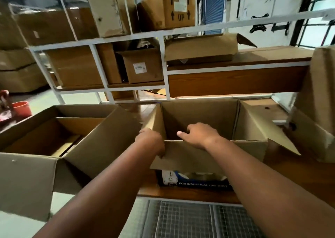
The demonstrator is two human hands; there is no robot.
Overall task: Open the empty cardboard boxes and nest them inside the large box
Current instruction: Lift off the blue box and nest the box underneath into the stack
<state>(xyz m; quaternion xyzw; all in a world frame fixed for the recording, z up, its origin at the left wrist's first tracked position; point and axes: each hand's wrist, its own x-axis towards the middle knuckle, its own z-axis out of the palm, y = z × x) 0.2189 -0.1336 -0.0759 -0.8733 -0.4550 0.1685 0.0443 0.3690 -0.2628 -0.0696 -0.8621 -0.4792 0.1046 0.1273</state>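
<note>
On your far left sits the large box [101, 138], top flaps spread open, with a smaller open carton [59, 130] already nested inside it; something flat appears to lie on the bottom of that one, though the dim interior makes this uncertain. So at least one nesting is done.

Moving right, your left hand [150, 141] curls around the near left corner of the open cardboard box [199, 118] that stands on the wooden bench [293, 169] in front of you, its fingers wrapped over the edge where the near flap [204, 158] folds down toward you. Your right hand [198, 133] rests on the same near rim, fingers bent over into the box and thumb lying along the fold, gripping it. This box is fully opened and looks empty, its side flap [262, 127] splayed out to the right.

Further right, another cardboard box [319, 100] stands at the bench's edge, partly cut off by the frame.

What seems left: lift the held box leftward into the large one, then deal with the right-hand box.
</note>
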